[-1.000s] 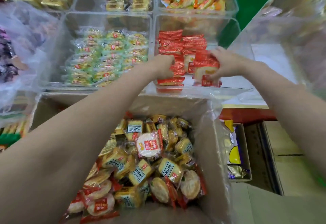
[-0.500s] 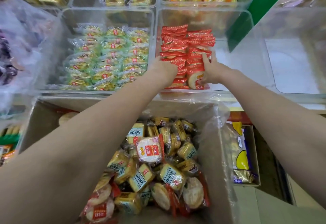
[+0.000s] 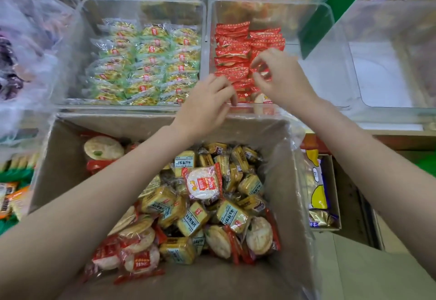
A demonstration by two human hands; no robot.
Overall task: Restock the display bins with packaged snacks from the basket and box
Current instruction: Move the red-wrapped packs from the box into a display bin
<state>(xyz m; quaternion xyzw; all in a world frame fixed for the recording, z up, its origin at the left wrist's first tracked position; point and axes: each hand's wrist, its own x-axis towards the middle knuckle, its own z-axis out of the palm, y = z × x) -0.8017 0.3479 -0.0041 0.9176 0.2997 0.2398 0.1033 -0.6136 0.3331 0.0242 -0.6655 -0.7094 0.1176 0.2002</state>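
We have both hands over the near end of the clear bin [image 3: 330, 82] of red packets [image 3: 232, 53], lining up the stack. Our left hand [image 3: 205, 106] has fingers curled on the front packets; our right hand [image 3: 280, 78] pinches one between thumb and forefinger. We should press each packet flat and upright. More snacks wait below in the box [image 3: 70, 158].

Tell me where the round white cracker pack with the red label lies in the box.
In the head view, the cracker pack lies on top of the pile near the middle of the box, among yellow biscuit packs, between the two forearms.
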